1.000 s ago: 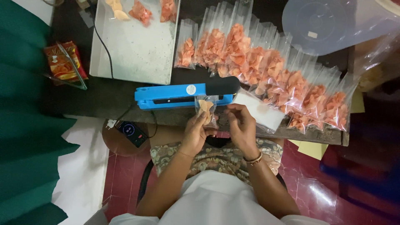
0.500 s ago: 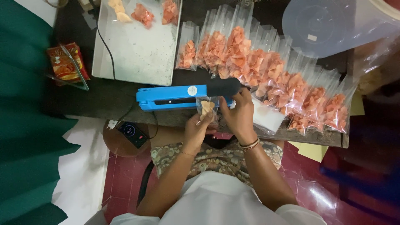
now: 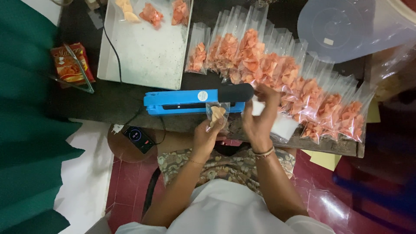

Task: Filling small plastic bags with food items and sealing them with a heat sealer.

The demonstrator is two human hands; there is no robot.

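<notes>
The left hand [image 3: 207, 135] pinches a small clear bag [image 3: 216, 115] holding pale chips, its top under the blue sealer [image 3: 190, 102]. The right hand [image 3: 259, 118], fingers loosely spread, hovers by the sealer's black handle [image 3: 236, 92], gripping nothing visible.

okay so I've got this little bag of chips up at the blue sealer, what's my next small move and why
Probably press the black handle of the blue heat sealer down with the right hand: the left hand holds the small clear bag of orange chips with its top at the sealing bar, and the right hand is beside the handle.
</notes>
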